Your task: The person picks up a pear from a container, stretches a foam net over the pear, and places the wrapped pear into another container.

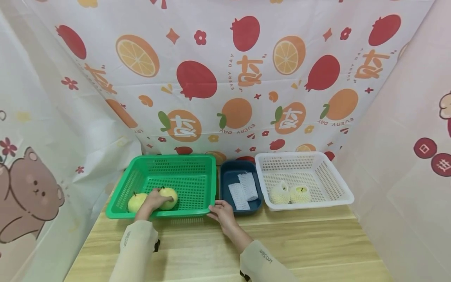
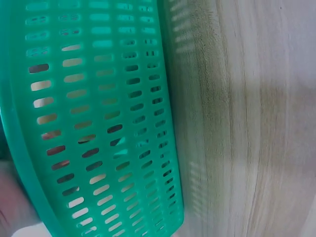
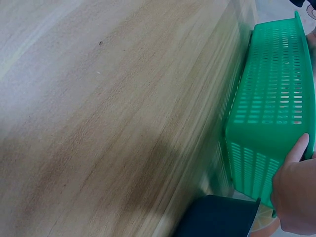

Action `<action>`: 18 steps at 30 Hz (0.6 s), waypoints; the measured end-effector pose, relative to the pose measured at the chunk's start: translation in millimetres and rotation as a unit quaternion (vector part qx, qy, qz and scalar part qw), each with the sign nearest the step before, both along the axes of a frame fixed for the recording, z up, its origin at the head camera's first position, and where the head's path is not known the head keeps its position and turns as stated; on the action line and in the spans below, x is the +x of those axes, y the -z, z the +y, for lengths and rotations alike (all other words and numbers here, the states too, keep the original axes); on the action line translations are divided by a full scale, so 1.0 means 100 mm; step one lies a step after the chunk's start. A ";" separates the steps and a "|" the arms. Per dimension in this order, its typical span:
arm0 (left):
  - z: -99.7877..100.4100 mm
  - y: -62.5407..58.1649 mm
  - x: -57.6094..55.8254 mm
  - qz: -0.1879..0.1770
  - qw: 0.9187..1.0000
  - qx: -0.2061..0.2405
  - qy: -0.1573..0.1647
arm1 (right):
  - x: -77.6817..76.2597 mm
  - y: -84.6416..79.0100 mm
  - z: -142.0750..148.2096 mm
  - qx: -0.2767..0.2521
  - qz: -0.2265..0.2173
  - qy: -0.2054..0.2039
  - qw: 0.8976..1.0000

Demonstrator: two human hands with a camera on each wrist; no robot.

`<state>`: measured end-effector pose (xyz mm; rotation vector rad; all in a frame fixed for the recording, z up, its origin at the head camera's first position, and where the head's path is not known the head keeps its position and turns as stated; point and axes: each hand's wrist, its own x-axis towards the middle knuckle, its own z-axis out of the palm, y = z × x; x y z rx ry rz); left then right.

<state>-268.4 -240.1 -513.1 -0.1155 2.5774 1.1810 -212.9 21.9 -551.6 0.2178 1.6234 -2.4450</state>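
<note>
My left hand [image 1: 155, 200] reaches over the front rim of the green basket [image 1: 195, 157], fingers and thumb around a yellow-green apple [image 1: 170, 192]. A second yellow-green apple [image 1: 136, 203] sits to its left, partly behind the hand. At the basket's front right corner, my right hand [image 1: 224, 214] pinches the rim; the right wrist view has its thumb [image 3: 299, 148] along the outer side. In the left wrist view the basket's slotted wall [image 2: 111, 143] hides the apples almost wholly, and only an edge of the left hand [image 2: 14, 202] shows.
A dark blue tray [image 1: 227, 169] with two white foam net sleeves [image 1: 244, 190] stands right of the green basket. Beyond it, a white basket [image 1: 331, 172] holds two fruits in foam nets [image 1: 299, 195]. A fruit-print sheet [image 1: 218, 51] hangs behind the wooden table [image 1: 282, 243].
</note>
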 end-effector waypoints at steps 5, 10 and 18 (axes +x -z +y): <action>0.00 -0.05 0.01 0.005 0.996 0.079 -0.033 | 0.00 0.01 0.00 -0.001 -0.004 0.004 1.000; 0.06 -0.11 0.01 0.023 0.989 0.139 -0.046 | 0.01 0.00 0.02 0.005 -0.002 -0.001 1.000; 0.33 -0.36 0.14 0.049 0.972 0.227 -0.031 | 0.02 -0.05 0.10 0.079 0.031 -0.020 0.996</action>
